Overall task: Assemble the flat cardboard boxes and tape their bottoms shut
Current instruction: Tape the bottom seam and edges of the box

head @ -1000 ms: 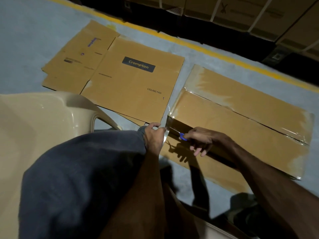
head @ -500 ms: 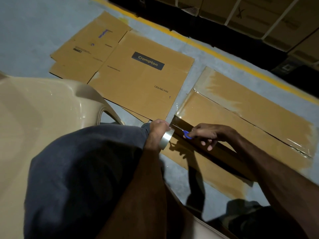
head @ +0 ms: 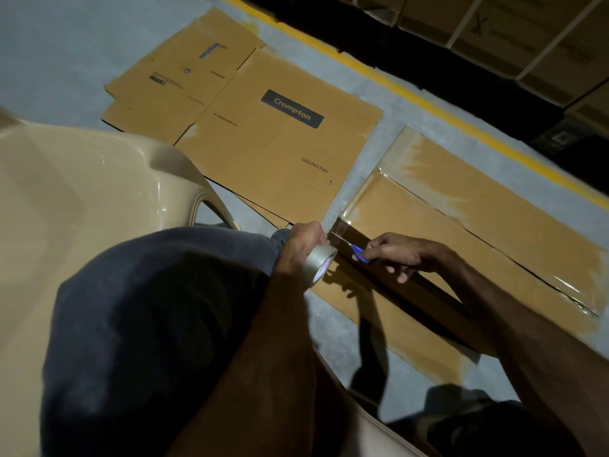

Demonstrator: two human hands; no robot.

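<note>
Left fingers (head: 321, 237) curl round the tape roll (head: 319, 263) beside the box (head: 428, 225); right fingers (head: 379, 250) pinch blue-handled scissors (head: 357, 252), blades barely visible.

The left hand (head: 304, 244) covers much of the tape roll (head: 321, 263), and the print on its core is too small to read. The right hand (head: 400, 253) hides most of the blue-handled scissors (head: 357, 251); their blades are too thin to make out. The taped box (head: 461, 232) is partly hidden by the right forearm. The strapped cartons (head: 514, 31) beyond the floor's yellow line (head: 428, 103) run off the top edge.
</note>
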